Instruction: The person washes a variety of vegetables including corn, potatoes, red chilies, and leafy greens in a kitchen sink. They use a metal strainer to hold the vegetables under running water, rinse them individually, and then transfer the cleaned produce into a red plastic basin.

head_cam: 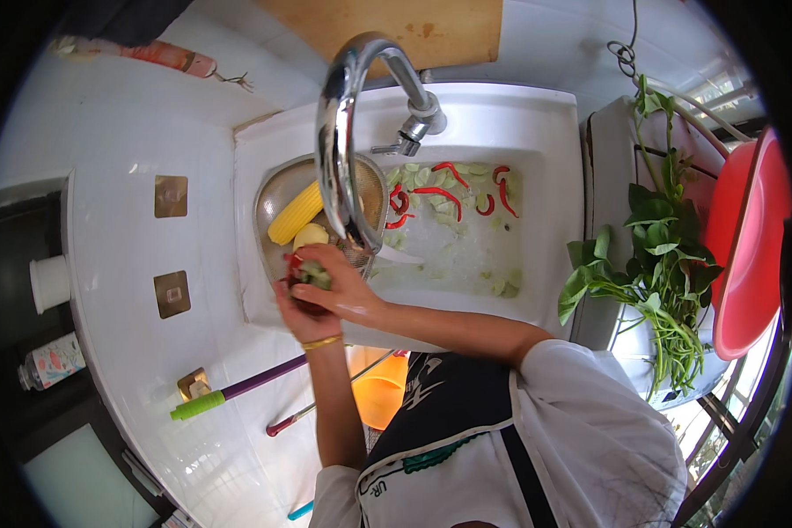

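Observation:
My left hand (303, 320), with a gold bracelet at the wrist, cups a bundle of green and dark red pieces (313, 274) from below. Over the top of this bundle curls my right hand (346, 284); the pieces' exact kind is unclear. Both hands are at the near edge of a metal colander (270, 185), which holds a yellow corn cob (297, 214) and a pale peeled vegetable (310, 235). To the right, pale green slices (445, 204) and several red chili peppers (442, 193) lie in water in the white sink (548, 198).
A curved chrome faucet (336, 132) arches over the colander. Leafy green stems (663, 264) and a red plastic basin (746, 244) are on the right. A green-and-purple handle (237, 389) and an orange bucket (379, 389) show below the sink. A wooden board (396, 33) stands behind.

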A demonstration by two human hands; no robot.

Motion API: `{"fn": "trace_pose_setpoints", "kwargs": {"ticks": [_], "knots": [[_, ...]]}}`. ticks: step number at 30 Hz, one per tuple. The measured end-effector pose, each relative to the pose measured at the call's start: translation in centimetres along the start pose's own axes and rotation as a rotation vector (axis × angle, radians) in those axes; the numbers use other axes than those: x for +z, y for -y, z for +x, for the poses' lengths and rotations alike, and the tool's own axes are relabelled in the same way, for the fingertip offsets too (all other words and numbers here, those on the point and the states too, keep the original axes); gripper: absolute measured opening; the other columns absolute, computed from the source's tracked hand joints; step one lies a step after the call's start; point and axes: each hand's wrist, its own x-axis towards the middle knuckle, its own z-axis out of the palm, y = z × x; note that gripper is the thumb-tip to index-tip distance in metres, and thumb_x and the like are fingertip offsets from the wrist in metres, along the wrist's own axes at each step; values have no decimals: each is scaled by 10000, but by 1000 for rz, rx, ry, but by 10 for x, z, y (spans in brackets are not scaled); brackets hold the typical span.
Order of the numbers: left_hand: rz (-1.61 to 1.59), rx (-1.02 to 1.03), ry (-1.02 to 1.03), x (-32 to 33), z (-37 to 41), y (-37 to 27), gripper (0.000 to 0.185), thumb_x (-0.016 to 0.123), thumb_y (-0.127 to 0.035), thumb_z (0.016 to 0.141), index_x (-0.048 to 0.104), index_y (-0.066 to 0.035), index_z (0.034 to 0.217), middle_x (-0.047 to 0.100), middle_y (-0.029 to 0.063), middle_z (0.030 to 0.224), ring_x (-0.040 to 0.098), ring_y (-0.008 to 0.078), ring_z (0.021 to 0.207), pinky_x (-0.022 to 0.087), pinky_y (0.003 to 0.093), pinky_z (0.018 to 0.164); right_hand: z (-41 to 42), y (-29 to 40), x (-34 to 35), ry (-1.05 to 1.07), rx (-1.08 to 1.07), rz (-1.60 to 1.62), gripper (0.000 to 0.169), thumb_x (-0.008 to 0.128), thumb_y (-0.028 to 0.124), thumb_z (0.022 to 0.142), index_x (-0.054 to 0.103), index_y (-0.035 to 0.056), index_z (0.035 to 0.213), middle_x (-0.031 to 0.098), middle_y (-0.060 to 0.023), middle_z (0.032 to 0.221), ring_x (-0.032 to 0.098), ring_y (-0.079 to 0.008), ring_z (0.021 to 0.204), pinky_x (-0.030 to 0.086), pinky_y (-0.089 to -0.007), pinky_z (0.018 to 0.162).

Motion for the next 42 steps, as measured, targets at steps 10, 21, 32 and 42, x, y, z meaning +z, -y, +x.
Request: {"fn": "trace_pose_setpoints", "kwargs": {"ticks": [10,21,32,42], "knots": [[869,408,-243,-48,-7,16,280,462,-213,848,501,-2,1028,489,90,1098,447,168,1017,372,305,862,-30,-95,-165,-506,-95,-840,384,615,81,627,533,95,1002,485,-114,1071,444,-288,998,359,-391,843],[1094,2,-212,-126,18,175,560,583,-221,776,339,-59,1254,429,78,1186,440,184,1040,370,289,858,87,-175,-130,-158,427,-618,343,599,266,715,567,51,980,552,-169,985,571,-271,838,454,-329,746],[213,-382,-190,-189,87,193,450,565,-338,781,443,-135,1164,493,79,1131,492,198,990,404,339,846,5,-202,-87,343,473,-431,311,591,352,697,610,70,825,603,-147,803,579,-266,749,465,-350,650],[77,-747,87,-64,21,145,219,518,-223,823,523,-83,990,586,64,859,578,179,707,499,305,635,-38,-134,-147,67,1095,658,318,614,343,721,563,142,962,520,2,866,479,-113,776,407,-255,557]]}}
